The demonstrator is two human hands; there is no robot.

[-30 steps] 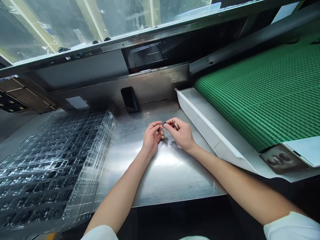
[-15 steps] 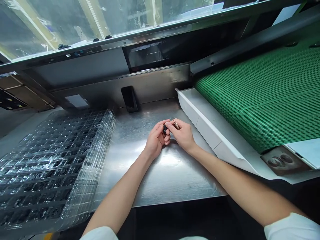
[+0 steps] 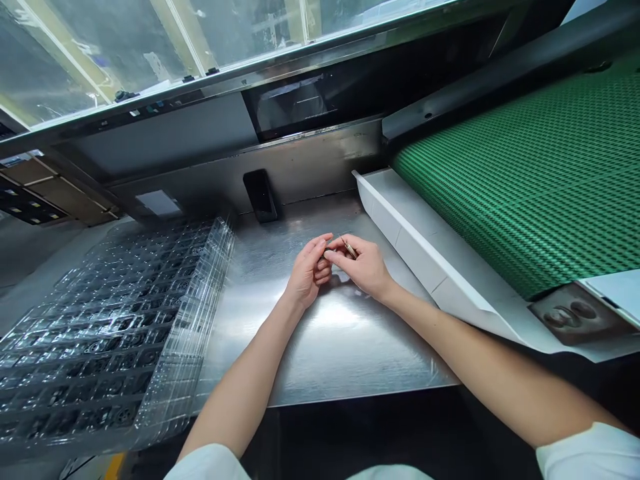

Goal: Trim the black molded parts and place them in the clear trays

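Over the metal worktop, my left hand is closed, with a small dark part pinched at its fingertips. Most of that part is hidden by fingers, so its exact kind does not show. My right hand meets it from the other side, thumb and forefinger against the dark part. A slim, brass-coloured tool with a thin pointed tip is tucked in the right hand's fingers, its point angled up and left. Both hands are touching or nearly touching each other.
Stacked clear plastic trays with dark round parts lie at left. A black phone leans against the back wall. To the right run a white trough and a green conveyor belt. A metal plate with round hollows sits near the belt's end.
The fingertips have closed further over the small dark part, so less of it shows. Both hands have shifted slightly left, and the tool's tip is more visible. The camera view has moved slightly.
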